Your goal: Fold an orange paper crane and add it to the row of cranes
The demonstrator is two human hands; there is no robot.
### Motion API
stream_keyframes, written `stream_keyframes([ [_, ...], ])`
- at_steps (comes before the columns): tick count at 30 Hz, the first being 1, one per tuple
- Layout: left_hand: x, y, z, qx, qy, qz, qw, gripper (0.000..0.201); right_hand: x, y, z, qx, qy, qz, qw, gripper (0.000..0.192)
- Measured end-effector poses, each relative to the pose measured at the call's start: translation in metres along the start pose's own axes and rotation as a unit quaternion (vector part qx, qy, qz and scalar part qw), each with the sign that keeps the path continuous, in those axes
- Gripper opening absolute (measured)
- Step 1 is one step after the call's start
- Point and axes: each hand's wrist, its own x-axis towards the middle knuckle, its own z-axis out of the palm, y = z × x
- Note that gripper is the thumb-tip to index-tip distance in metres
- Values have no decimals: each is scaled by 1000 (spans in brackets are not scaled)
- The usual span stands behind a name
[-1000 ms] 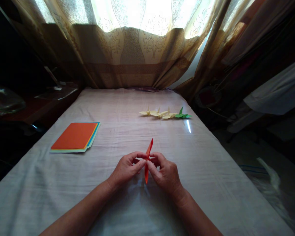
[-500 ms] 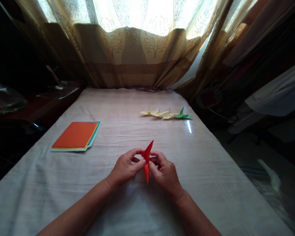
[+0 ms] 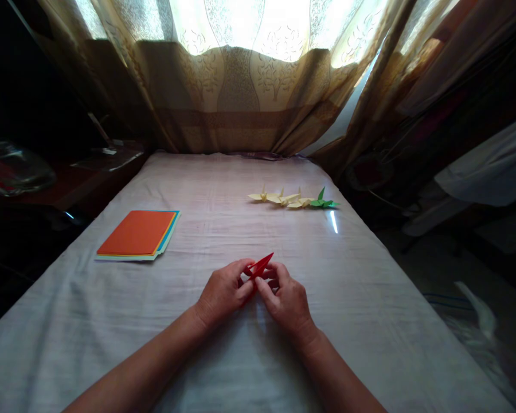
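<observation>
Between my two hands, low over the cloth, is a red origami crane [image 3: 262,265], its pointed tip aimed up and to the right. My left hand [image 3: 227,289] pinches it from the left with thumb and fingers. From the right, my right hand [image 3: 286,295] grips it too, thumb at its near side. The fingers cover much of the paper's lower part. Farther back stands a row of finished origami cranes: several pale yellow cranes [image 3: 280,199] and a green crane [image 3: 322,201] at the right end.
A stack of coloured paper squares [image 3: 136,232], orange on top, lies at the left of the white-cloth-covered surface [image 3: 206,229]. Behind it hangs a patterned curtain [image 3: 236,86]. Dark furniture with a clear plastic item [image 3: 17,169] stands left; a white cloth [image 3: 490,163] hangs right.
The red crane has turned in my hands: its lower orange-red point has gone out of sight, and the upper tip leans farther right. The view has shifted slightly.
</observation>
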Motion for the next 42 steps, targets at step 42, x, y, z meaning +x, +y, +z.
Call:
stream_keyframes([
  [42, -4, -39, -36, 282, -119, 172, 936, 48, 11, 27, -7, -188, -81, -124, 971, 37],
])
